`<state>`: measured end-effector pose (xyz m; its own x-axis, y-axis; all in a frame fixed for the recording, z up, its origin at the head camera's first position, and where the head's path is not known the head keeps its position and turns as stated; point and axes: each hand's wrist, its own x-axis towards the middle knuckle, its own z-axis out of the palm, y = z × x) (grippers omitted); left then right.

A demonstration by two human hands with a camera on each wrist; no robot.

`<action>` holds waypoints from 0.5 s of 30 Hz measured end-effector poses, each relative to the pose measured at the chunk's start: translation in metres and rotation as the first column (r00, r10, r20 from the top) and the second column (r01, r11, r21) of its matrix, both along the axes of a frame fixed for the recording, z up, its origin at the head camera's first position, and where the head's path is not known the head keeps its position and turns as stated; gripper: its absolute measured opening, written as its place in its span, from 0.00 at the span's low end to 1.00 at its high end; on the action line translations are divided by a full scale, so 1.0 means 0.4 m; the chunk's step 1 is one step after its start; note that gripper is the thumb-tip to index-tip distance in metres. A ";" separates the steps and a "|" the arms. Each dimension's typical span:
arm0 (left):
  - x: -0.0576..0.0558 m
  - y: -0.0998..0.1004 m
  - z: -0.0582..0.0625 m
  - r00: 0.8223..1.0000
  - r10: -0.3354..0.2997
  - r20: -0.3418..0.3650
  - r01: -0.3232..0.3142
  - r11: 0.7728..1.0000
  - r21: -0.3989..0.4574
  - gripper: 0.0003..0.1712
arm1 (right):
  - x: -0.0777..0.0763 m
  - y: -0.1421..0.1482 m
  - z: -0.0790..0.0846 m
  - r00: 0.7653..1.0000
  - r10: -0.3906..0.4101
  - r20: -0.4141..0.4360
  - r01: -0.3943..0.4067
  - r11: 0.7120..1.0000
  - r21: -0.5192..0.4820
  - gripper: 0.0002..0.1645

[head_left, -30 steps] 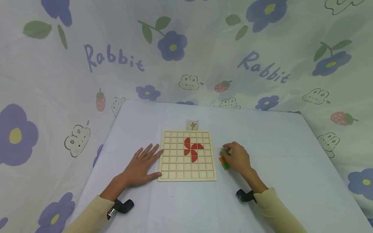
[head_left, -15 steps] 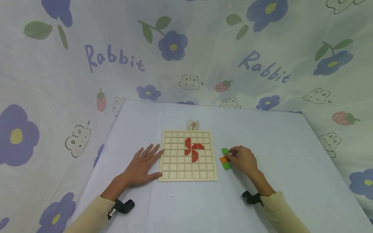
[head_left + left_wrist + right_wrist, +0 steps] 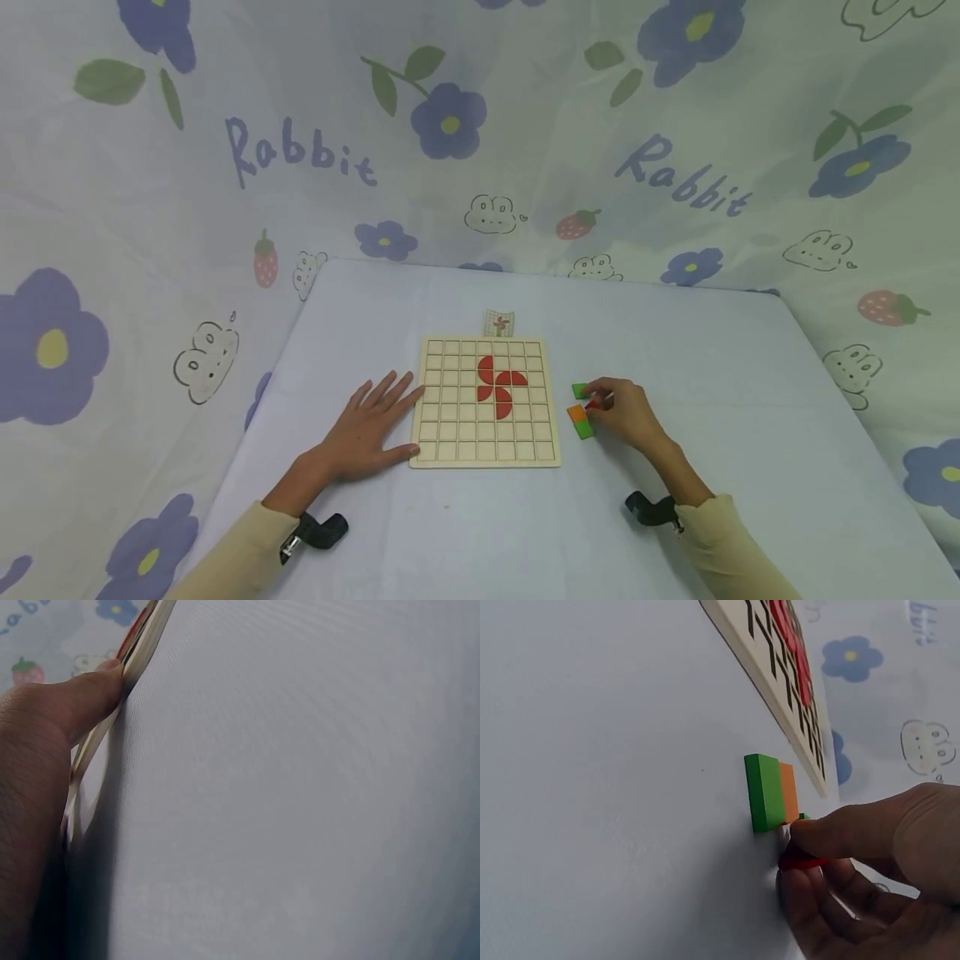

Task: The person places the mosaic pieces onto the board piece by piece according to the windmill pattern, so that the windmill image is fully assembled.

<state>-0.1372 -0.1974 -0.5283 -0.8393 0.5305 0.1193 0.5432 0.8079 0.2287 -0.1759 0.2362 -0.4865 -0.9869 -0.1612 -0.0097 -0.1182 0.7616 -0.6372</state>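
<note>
Between thumb and fingertips, my right hand (image 3: 626, 414) pinches a small red tile (image 3: 801, 859), partly hidden by the fingers. Just beside it on the table, an orange tile (image 3: 577, 413) lies against a green tile (image 3: 583, 429). A second green tile (image 3: 579, 390) shows past the fingertips, partly covered. My left hand (image 3: 363, 435) lies with fingers spread, its thumb and fingertips touching the left edge of the wooden grid board (image 3: 450, 450). Several red quarter-round tiles (image 3: 504, 407) form a pinwheel in the board's squares. In the left wrist view the thumb (image 3: 90, 696) meets the board's edge.
A small card (image 3: 499, 322) printed with a grid and red pinwheel stands behind the board. White cloth (image 3: 480, 533) covers the table, and a flowered curtain (image 3: 540, 167) hangs around its back and sides.
My right hand has drawn back rightward from over the upper green tile, uncovering the tiles, and a red tile now shows in its fingertips. The left hand stays in place.
</note>
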 end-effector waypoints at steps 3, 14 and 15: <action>-0.001 0.000 0.001 1.000 0.004 0.002 -0.004 1.000 -0.011 0.51 | -0.005 -0.007 -0.003 0.999 0.029 -0.045 -0.030 0.999 -0.028 0.14; -0.001 0.001 -0.003 1.000 0.004 0.000 -0.004 1.000 -0.016 0.51 | -0.024 -0.091 0.003 0.972 0.186 -0.146 -0.208 0.965 -0.159 0.16; -0.001 0.001 -0.003 1.000 0.003 0.000 -0.003 1.000 -0.013 0.51 | -0.027 -0.101 0.003 0.968 0.202 -0.152 -0.226 0.961 -0.160 0.16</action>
<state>-0.1376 -0.1969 -0.5294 -0.8407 0.5298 0.1122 0.5410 0.8122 0.2184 -0.1868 0.1960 -0.4853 -0.9195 -0.3562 0.1661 -0.3585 0.5871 -0.7258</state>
